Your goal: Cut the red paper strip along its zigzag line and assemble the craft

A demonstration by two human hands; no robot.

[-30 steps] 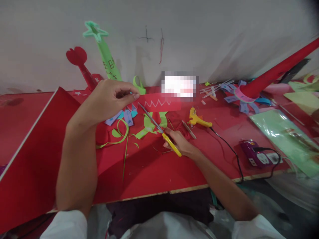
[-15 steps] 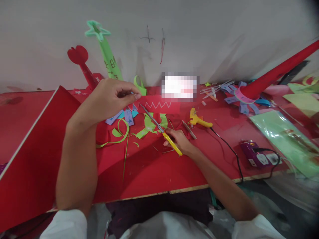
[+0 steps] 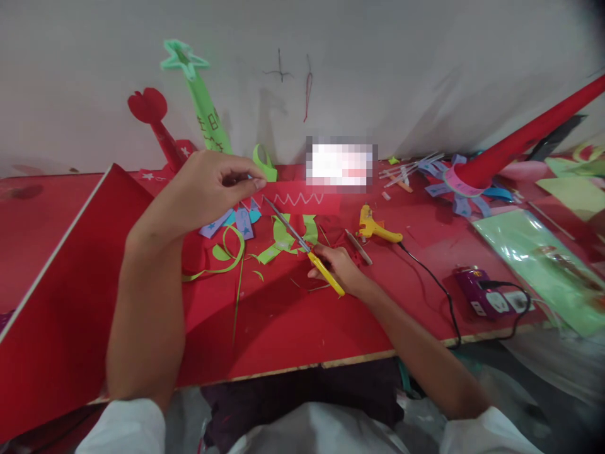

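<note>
Between thumb and fingers, my left hand (image 3: 222, 186) pinches a red paper strip (image 3: 307, 200) that carries a white zigzag line. My right hand (image 3: 340, 270) is closed around the yellow handles of a pair of scissors (image 3: 325, 272). Their grey blades point up and left, with the tip against the strip near the zigzag, just right of my left thumb. Below the strip lie green paper pieces (image 3: 283, 236) and purple paper tabs (image 3: 243, 224). A thin green paper strip (image 3: 234, 261) curls on the table below my left hand.
A yellow glue gun (image 3: 378, 227) with a black cord lies right of my right hand, near a purple power adapter (image 3: 477, 293). A large red sheet (image 3: 70, 284) leans at the left. Red and green paper wands (image 3: 205, 113) stand by the wall; a red cone (image 3: 529, 135) is right.
Both hands stay almost in place. The scissors and the strip shift only very slightly, and the strip's right end has dipped a little.
</note>
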